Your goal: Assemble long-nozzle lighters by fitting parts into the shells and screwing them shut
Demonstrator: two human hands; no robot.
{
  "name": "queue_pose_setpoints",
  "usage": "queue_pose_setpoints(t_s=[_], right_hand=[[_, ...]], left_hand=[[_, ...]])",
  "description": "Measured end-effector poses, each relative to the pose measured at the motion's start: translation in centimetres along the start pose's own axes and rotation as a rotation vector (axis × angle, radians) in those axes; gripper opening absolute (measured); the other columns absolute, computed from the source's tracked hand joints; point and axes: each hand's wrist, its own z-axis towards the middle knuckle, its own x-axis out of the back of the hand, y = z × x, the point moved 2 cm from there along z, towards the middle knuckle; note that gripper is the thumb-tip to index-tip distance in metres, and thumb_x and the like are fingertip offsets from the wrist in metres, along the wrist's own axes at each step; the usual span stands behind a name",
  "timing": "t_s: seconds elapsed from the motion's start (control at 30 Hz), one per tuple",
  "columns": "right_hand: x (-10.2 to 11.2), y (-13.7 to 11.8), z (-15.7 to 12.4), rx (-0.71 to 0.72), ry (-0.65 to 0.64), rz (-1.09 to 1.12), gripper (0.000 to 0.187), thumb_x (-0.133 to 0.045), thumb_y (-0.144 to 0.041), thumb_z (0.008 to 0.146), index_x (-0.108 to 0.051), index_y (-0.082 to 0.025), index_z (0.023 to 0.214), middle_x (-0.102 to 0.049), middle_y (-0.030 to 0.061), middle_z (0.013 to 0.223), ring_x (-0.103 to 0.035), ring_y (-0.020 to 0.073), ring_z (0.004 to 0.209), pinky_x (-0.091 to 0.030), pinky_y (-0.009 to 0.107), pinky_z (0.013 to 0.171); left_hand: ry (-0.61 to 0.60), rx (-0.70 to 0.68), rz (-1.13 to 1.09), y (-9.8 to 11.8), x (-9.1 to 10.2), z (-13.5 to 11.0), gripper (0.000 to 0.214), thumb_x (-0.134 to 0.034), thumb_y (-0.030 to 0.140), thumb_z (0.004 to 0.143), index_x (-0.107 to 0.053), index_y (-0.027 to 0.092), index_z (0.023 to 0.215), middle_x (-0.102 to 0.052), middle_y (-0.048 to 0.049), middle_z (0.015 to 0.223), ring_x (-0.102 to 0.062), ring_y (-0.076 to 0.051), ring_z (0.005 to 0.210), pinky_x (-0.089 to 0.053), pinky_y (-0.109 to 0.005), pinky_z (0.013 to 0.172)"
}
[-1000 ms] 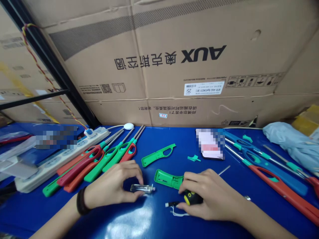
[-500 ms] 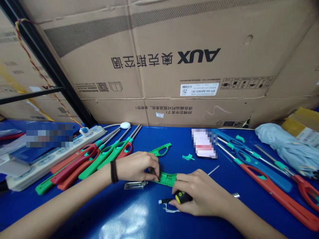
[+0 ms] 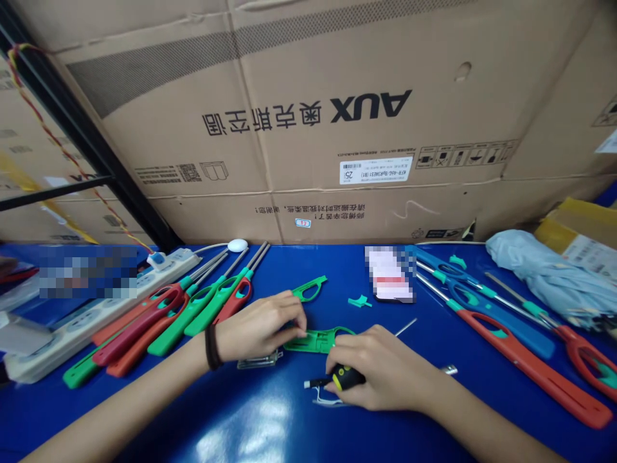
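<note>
Two hands point(image 3: 264, 325) flank one green casing point(image 3: 319, 342); blue tabletop point(image 3: 308, 434) spreads nearer.

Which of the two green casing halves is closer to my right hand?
The front half, hollow side up, reaching your right hand; the other half lies farther back, partly hidden by your left hand.

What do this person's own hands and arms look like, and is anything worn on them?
The left hand has a dark, rounded band around its wrist. The right hand has no band showing. Neither hand wears a glove, and no sleeves show on the visible forearms.
</note>
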Motion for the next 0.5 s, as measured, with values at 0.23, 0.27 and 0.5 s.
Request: queue_pose_setpoints(t_s=[0.23, 0.27, 0.5], right_hand=[[-0.2, 0.2, -0.1, 0.015, 0.017, 0.013, 0.011, -0.062, -0.033, 0.081, -0.066, -0.023, 0.087, -0.071, -0.0042, 0.084, -0.065, 0.0139, 0.071, -0.032, 0.025, 0.054], [-0.2, 0.2, -0.1, 0.016, 0.018, 0.013, 0.012, -0.062, -0.034, 0.081, -0.066, -0.023, 0.086, -0.071, -0.0041, 0.084, -0.065, 0.0138, 0.071, -0.032, 0.025, 0.054], [-0.2, 0.1, -0.2, 0.017, 0.042, 0.032, 0.02, -0.065, -0.043, 0.081, -0.065, -0.023, 0.082, -0.07, -0.0049, 0.08, -0.064, 0.0129, 0.068, -0.031, 0.024, 0.054]], left_hand=[[0.05, 0.067, 0.036, -2.6, 0.5, 0.4, 0.012, -0.054, 0.021, 0.091, -0.062, 0.016, 0.084, -0.062, -0.0039, 0.084, -0.053, -0.018, 0.082, -0.042, -0.028, 0.075], [0.048, 0.066, 0.033, -2.8, 0.4, 0.4, 0.012, -0.054, 0.022, 0.091, -0.062, 0.016, 0.084, -0.062, -0.0038, 0.084, -0.053, -0.018, 0.083, -0.042, -0.028, 0.075], [0.128, 0.139, -0.076, -1.7, 1.6, -2.3, 0.015, -0.056, 0.03, 0.09, -0.064, 0.017, 0.084, -0.064, -0.0024, 0.085, -0.057, -0.015, 0.081, -0.043, -0.028, 0.078]])
